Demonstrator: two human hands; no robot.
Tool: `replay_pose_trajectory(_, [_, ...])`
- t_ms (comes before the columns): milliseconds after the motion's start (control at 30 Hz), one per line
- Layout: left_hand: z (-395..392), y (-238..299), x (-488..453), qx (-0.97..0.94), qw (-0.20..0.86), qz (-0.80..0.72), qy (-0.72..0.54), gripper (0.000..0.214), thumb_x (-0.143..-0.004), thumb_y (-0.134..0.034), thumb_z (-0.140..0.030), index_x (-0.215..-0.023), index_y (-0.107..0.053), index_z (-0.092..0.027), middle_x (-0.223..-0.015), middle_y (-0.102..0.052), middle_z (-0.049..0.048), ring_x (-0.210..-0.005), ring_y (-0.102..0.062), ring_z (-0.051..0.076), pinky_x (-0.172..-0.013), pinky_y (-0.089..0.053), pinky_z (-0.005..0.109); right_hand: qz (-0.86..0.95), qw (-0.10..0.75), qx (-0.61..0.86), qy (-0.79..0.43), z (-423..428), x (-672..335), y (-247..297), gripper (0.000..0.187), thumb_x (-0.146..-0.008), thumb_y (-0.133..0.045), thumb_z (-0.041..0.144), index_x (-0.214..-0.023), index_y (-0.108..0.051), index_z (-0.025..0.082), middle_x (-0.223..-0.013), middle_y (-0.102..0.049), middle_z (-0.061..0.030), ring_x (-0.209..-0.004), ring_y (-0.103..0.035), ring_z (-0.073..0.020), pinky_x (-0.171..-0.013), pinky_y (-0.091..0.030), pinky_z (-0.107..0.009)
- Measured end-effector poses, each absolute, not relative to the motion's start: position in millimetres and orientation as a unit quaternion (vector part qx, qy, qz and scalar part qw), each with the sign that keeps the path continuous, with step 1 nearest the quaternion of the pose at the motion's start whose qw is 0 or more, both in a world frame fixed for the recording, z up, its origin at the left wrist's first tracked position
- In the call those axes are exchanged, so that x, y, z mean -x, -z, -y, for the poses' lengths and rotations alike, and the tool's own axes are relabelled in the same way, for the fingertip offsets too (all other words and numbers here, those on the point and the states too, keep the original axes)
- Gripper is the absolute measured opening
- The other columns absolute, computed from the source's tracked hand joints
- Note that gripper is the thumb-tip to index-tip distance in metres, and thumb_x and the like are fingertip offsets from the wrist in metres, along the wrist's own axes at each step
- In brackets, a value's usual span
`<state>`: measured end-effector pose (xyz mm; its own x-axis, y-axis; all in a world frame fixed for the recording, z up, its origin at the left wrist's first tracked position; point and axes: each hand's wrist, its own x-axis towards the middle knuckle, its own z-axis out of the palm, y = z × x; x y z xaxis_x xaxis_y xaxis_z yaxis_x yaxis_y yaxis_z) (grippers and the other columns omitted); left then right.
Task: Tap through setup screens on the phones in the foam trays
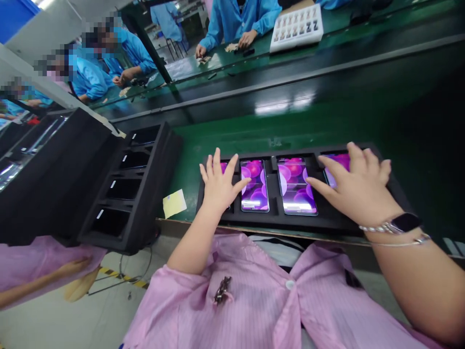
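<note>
Several smartphones with lit purple-pink screens lie in a row in the slots of a black foam tray. Over the leftmost phone is my left hand, fingers spread, hiding most of it; its thumb reaches to the edge of the second phone. The third phone lies fully in sight, with the thumb of my right hand at its right edge. That hand is spread above the rightmost phone and covers part of it. Whether the fingertips touch the screens, I cannot tell.
Left of me stands a black foam tray of dark-screened phones, beside a tall black foam stack. A yellow paper note lies on the green bench. Across the line, people in blue work near a white parts tray.
</note>
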<state>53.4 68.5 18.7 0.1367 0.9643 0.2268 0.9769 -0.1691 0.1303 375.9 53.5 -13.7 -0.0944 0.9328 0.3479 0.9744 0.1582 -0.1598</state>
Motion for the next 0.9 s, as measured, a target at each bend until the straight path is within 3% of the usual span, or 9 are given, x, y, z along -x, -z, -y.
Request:
replay_pose_trajectory(100, [-59,-17,-54,0.765,0.065,0.610,0.197,0.076,-0.094,-0.067,-0.063,-0.157,-0.045,-0.028,-0.171,-0.021,0.0186,-0.159,-0.021,0.040,-0.126,-0.013,0.072,0.745,0.233,0.623,0.055,-41,-368,10,0.080,-0.102,-0.028,0.076,-0.148,-0.055,0.016,-0.163,-0.023,-0.0186,-0.150,-0.026,-0.0453,-0.117,-0.020,-0.075])
replay_pose_trajectory(267, [-49,7,-61,0.773,0.003,0.613,0.160,0.069,-0.094,-0.070,-0.059,-0.150,-0.054,-0.023,-0.168,-0.030,0.0194,-0.157,-0.024,0.042,-0.126,-0.020,0.070,0.767,0.245,0.591,0.049,-26,-356,25,0.073,-0.104,-0.030,0.069,-0.139,-0.059,0.012,-0.153,-0.039,-0.0199,-0.146,-0.035,-0.0396,-0.122,-0.024,-0.069])
replay_pose_trajectory(600, [-51,4,-66,0.763,-0.023,0.638,0.107,0.061,-0.100,-0.059,-0.060,-0.155,-0.050,-0.035,-0.173,-0.021,0.0122,-0.160,-0.016,0.044,-0.125,-0.012,0.075,0.754,0.201,0.623,0.050,-30,-357,35,0.078,-0.103,-0.026,0.074,-0.144,-0.061,0.019,-0.160,-0.027,-0.0206,-0.146,-0.029,-0.0494,-0.114,-0.017,-0.078])
replay_pose_trajectory(800, [-55,0,-71,0.761,-0.085,0.639,0.072,0.051,-0.102,-0.055,-0.061,-0.148,-0.058,-0.039,-0.174,-0.019,0.0102,-0.158,-0.023,0.045,-0.122,-0.008,0.079,0.761,0.172,0.625,0.028,-35,-354,36,0.085,-0.100,-0.018,0.080,-0.134,-0.070,0.022,-0.160,-0.026,-0.0214,-0.139,-0.040,-0.0498,-0.109,-0.016,-0.082])
replay_pose_trajectory(900, [-41,-19,-62,0.775,-0.118,0.619,0.056,0.048,-0.100,-0.060,-0.061,-0.138,-0.067,-0.034,-0.169,-0.032,0.0121,-0.154,-0.033,0.044,-0.123,-0.007,0.079,0.792,0.152,0.592,0.000,-24,-366,24,0.089,-0.100,-0.009,0.078,-0.128,-0.073,0.023,-0.152,-0.042,-0.0183,-0.139,-0.043,-0.0452,-0.109,-0.031,-0.076])
